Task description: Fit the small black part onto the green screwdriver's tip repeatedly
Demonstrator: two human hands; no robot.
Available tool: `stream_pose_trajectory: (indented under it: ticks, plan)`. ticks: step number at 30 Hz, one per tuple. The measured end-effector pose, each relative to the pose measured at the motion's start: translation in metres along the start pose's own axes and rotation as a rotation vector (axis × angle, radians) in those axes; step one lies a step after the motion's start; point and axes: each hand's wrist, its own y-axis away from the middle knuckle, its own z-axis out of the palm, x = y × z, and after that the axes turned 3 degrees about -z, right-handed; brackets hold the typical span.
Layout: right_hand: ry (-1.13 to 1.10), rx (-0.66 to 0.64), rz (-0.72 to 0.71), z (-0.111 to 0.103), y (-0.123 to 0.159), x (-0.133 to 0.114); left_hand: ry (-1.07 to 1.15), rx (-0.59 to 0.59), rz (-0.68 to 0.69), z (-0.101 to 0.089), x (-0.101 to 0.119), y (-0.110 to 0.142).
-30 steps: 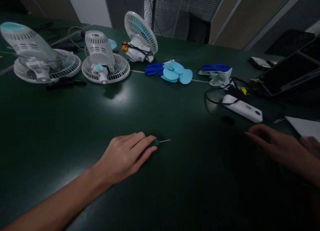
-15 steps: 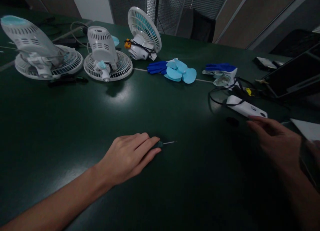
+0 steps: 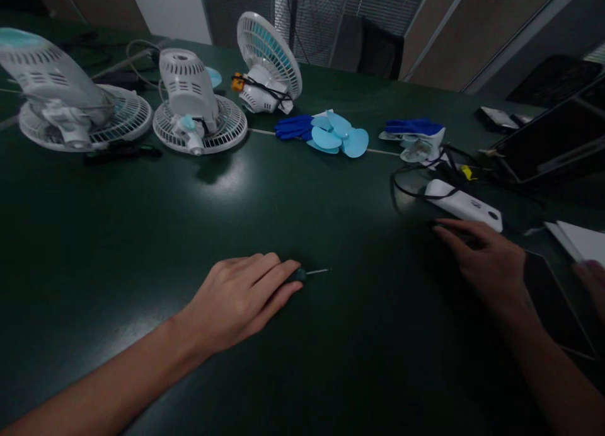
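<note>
My left hand lies palm down on the dark green table, its fingers over the handle of a small screwdriver. Only the handle's green end and the thin metal shaft stick out to the right of my fingertips. My right hand is stretched out flat to the right, fingers apart and holding nothing. Its fingertips reach a small dark object just in front of a white power strip.
Three white table fans stand at the back left, two lying face down. A loose light-blue fan blade and blue gloves lie mid-back. Black cables, a dark tablet, white paper and another hand's edge are at the right.
My right hand has moved left and forward across the table, up to the small dark object by the power strip. My left hand has stayed on the screwdriver.
</note>
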Motion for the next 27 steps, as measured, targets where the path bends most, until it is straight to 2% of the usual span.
stream_pose_trajectory:
  ticks: [8,23,27]
  plan:
    - [0.042,0.022,0.092,-0.0013,0.0029,-0.0032,0.005,0.014,0.031,0.0011,0.0009,-0.0009]
    - [0.03,-0.006,0.111,-0.0025,0.0023,-0.0066,0.001,-0.011,0.042,0.0024,-0.0001,-0.0004]
    - [0.048,0.008,0.077,-0.0005,0.0012,-0.0033,-0.014,-0.007,0.045,0.0026,0.0,-0.0008]
